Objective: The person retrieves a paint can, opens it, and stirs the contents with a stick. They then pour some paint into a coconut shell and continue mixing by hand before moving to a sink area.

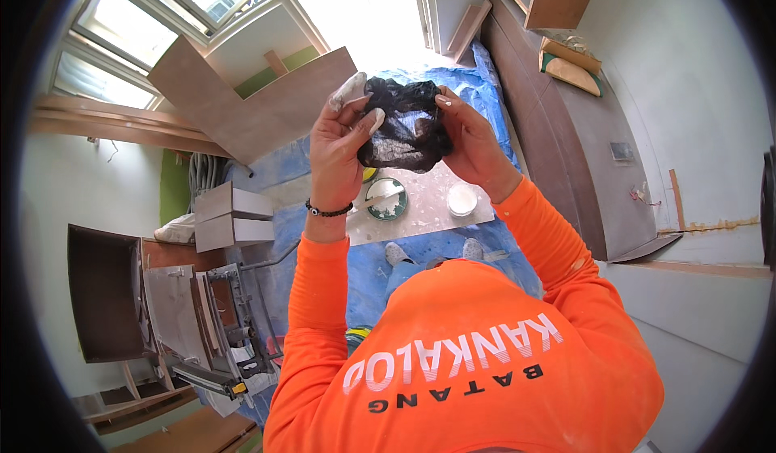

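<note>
Black plastic (404,134): hung raised between left hand (335,142) and right hand (473,142), thin, crumpled and touching both.
Left fingers: gripped the left edge, thumb laid over the near face; showed white smears at the thumb tip and the uppermost finger.
Right fingers: pinched the upper right corner.
Direction from the fingers: lay to the right of the left grip; sagged down and left from the right grip.
Long axis: could not be made out; bunched about as wide as tall.
Nearer hand: favoured neither, with contact at opposite edges.
Green-rimmed tub (406,203): sat on the speckled board (432,202), white stuff inside, flat tool (380,200) laid across.
White tub (463,212): stood to the right of the green-rimmed one, apart from it.
Yellow-edged item (369,174): peeped out only partly beside the left wrist.
Hidden: lost any opening among dark folds; could not tell bag from loose sheet; concealed some fingertips behind the plastic.
</note>
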{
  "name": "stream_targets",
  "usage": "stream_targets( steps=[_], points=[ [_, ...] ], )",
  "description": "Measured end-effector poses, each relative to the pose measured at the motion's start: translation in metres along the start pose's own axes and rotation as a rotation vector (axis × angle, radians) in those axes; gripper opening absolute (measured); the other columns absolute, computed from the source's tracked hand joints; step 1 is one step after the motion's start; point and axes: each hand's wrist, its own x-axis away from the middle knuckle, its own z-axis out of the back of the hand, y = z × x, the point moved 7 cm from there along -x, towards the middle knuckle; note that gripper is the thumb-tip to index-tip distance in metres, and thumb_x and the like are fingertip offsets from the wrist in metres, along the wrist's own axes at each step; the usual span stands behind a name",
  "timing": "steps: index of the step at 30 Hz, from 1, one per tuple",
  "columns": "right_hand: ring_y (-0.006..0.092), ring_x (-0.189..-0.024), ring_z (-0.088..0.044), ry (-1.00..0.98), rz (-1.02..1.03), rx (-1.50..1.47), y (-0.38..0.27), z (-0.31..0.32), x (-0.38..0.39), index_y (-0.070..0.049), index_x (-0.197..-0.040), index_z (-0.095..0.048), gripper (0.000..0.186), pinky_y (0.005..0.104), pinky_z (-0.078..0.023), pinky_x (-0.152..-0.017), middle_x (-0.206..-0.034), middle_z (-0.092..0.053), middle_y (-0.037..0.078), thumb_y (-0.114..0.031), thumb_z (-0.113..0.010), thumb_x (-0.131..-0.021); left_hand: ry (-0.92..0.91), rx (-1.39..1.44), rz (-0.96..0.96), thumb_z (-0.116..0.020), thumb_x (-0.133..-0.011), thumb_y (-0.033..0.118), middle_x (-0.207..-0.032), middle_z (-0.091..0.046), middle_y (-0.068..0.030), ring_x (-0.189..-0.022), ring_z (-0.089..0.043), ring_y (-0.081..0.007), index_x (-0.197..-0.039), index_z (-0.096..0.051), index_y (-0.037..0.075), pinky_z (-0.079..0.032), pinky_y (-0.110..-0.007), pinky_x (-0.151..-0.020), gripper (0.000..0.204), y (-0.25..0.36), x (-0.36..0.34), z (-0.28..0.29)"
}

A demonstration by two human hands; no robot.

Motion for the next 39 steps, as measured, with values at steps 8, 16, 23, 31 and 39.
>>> stream_targets(
  steps=[8, 16, 23, 31, 39],
  points=[
    [0.0185, -0.121, -0.061, -0.063, 0.127, 0.141, -0.025, 0.015, 0.0, -0.012, -0.13, -0.053, 0.031, 0.041, -0.053, -0.103, -0.13, -0.063, 0.006, -0.03, -0.059, -0.106, -0.019, -0.544, -0.084, -0.072, -0.096, -0.002, -0.118, -0.075, -0.0126, -0.1, -0.071, -0.0121, -0.145, -0.057, 0.001, -0.06, -0.026, -0.087, 0.051, 0.036, -0.019, -0.018],
    [0.0227, -0.13, -0.056, -0.259, 0.223, 0.682, -0.051, -0.037, -0.027, -0.007, -0.149, -0.048, 0.072, 0.0407, -0.046, -0.112, -0.146, -0.056, 0.009, -0.029, -0.084, -0.091, -0.391, -0.297, 0.205, -0.072, -0.097, 0.004, -0.13, -0.066, -0.0128, -0.11, -0.067, -0.0128, -0.158, -0.044, 0.006, -0.057, -0.025, -0.093, 0.067, 0.064, -0.035, -0.082],
    [0.0118, -0.103, -0.071, -0.229, 0.072, 0.22, -0.083, -0.034, -0.033, -0.005, -0.123, -0.063, 0.024, 0.0262, -0.059, -0.088, -0.111, -0.072, 0.004, -0.01, -0.071, -0.1, -0.431, -0.751, 0.06, -0.076, -0.094, 0.004, -0.12, -0.071, -0.0109, -0.102, -0.07, -0.0112, -0.157, -0.045, 0.005, -0.059, -0.024, -0.089, 0.07, 0.104, -0.051, -0.068],
    [0.0078, -0.081, -0.073, -0.144, 0.198, 0.351, -0.105, -0.031, -0.033, -0.007, -0.116, -0.062, 0.018, 0.0231, -0.06, -0.073, -0.098, -0.073, 0.001, -0.02, -0.068, -0.105, -0.518, -0.776, 0.286, -0.076, -0.095, 0.005, -0.11, -0.073, -0.0036, -0.107, -0.065, -0.0078, -0.13, -0.065, -0.003, -0.057, -0.026, -0.092, 0.038, 0.087, -0.055, -0.048],
    [0.0072, -0.08, -0.071, 0.02, 0.336, 0.294, -0.121, -0.006, -0.025, -0.009, -0.112, -0.066, 0.02, 0.0221, -0.059, -0.074, -0.092, -0.074, 0.001, -0.028, -0.065, -0.107, -0.379, -0.301, 0.014, -0.068, -0.1, 0.0, -0.112, -0.068, -0.0027, -0.1, -0.065, -0.0077, -0.142, -0.059, -0.002, -0.054, -0.023, -0.09, 0.043, 0.073, -0.052, -0.074]
  ],
)
